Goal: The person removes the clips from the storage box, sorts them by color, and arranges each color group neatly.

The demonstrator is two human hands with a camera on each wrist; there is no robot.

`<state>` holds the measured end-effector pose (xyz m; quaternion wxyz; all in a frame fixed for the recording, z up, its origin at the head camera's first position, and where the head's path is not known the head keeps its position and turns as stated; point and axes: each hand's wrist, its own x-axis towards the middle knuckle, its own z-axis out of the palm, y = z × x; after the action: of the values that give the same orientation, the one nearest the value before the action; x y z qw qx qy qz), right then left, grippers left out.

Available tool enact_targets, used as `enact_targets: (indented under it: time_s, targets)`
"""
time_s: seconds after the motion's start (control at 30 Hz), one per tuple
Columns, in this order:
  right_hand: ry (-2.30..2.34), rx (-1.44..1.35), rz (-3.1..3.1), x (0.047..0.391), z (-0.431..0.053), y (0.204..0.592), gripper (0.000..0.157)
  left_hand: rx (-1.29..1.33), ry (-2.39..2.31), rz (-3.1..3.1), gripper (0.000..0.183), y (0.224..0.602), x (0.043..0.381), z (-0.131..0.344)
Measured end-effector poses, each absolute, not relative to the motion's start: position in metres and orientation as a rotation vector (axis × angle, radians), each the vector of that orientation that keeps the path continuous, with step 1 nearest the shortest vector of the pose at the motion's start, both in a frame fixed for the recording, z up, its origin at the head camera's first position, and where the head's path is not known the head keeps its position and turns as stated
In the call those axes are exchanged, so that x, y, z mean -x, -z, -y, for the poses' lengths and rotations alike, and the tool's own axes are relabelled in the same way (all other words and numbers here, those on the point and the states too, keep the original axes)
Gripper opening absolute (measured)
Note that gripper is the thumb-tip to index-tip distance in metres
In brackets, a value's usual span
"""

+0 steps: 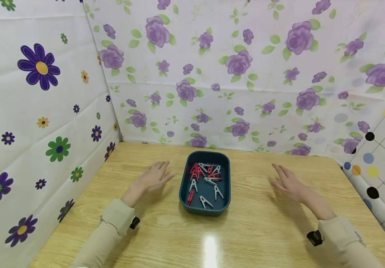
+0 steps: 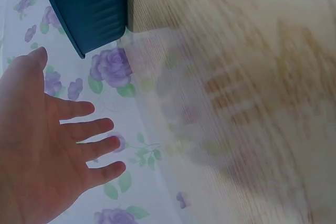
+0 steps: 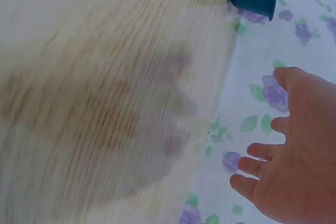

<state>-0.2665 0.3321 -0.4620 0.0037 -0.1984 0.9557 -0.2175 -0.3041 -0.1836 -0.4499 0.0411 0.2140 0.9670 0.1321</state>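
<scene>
Head view, left hand (image 1: 150, 180) with extended fingers apart, near and left of a dark blue tray (image 1: 206, 212), right hand (image 1: 293, 187) also with extended fingers apart, farther off to the right, red clips (image 1: 190, 197) and grey clips (image 1: 217, 192) inside the tray, wooden table (image 1: 256, 230) beneath.

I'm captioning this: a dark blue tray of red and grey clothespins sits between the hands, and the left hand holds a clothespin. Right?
Not quite: the left hand holds nothing; the left wrist view shows it empty. The rest stands: the tray of clothespins is correct.
</scene>
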Motion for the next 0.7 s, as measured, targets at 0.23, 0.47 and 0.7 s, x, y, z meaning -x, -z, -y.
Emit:
enact_targets:
  time_s: [0.23, 0.47, 0.7]
  targets:
    - [0.721, 0.657, -2.954, 0.266, -0.324, 0.461, 0.066, -0.656, -0.519, -2.896, 0.078, 0.449, 0.302, 0.182]
    - [0.769, 0.702, -2.93, 0.267, -0.315, 0.459, 0.06, -0.666, -0.652, -2.823, 0.068, 0.452, 0.3, 0.179]
    - [0.717, 0.738, -2.935, 0.269, -0.303, 0.454, 0.053, -0.715, -0.872, -2.71, 0.065, 0.456, 0.3, 0.17]
